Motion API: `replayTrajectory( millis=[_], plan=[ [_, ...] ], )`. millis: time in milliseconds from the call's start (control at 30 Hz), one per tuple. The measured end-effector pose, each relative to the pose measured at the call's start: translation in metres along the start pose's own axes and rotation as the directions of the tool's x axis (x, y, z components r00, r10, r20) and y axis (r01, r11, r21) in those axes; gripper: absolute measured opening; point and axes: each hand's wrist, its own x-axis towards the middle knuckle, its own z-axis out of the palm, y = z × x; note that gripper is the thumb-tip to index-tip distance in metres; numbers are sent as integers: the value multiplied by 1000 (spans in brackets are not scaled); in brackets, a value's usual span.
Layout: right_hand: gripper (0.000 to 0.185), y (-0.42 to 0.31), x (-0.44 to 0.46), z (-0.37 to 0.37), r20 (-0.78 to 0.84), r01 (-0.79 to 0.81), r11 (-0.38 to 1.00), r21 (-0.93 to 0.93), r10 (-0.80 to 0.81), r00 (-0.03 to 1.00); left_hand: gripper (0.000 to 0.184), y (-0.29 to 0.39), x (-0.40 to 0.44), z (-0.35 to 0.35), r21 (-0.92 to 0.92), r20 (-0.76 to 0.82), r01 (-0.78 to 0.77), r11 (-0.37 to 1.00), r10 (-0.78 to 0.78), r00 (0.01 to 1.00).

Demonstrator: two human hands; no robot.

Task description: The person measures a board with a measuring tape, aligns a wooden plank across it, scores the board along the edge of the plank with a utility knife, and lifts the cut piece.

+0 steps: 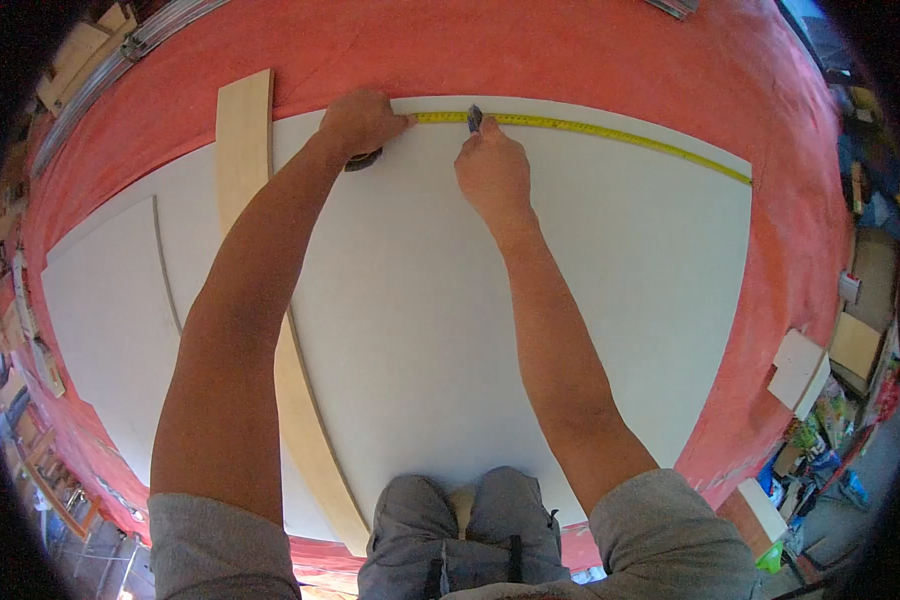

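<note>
A yellow tape measure blade [610,131] runs along the far edge of a large white board [620,300], reaching its right corner. My left hand [362,120] is closed on the tape measure, its thumb at the blade; part of a dark case [364,160] shows beneath the palm. My right hand [495,172] is closed on a small dark pointed tool [474,118], whose tip lies across the blade. Whether the tool is a marker or a blade I cannot make out. Under my left forearm a long wooden plank [246,120] crosses the board.
The board rests on a red-covered surface [530,50]. Another white panel [100,290] lies at the left. Wood offcuts [800,370] and mixed clutter line the right side, and metal rails [100,90] lie at the upper left.
</note>
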Motion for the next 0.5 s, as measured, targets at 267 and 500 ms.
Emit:
replayTrajectory(
  millis=[267,500],
  plan=[
    [36,-15,8,-3,23,57,992,-112,-55,998,61,1,-5,-4,-100,7,25,995,-25,1000],
    [36,-33,29,-18,238,89,966,-244,-29,971,61,1,-3,-9,-47,59,26,999,-23,998]
  ],
)
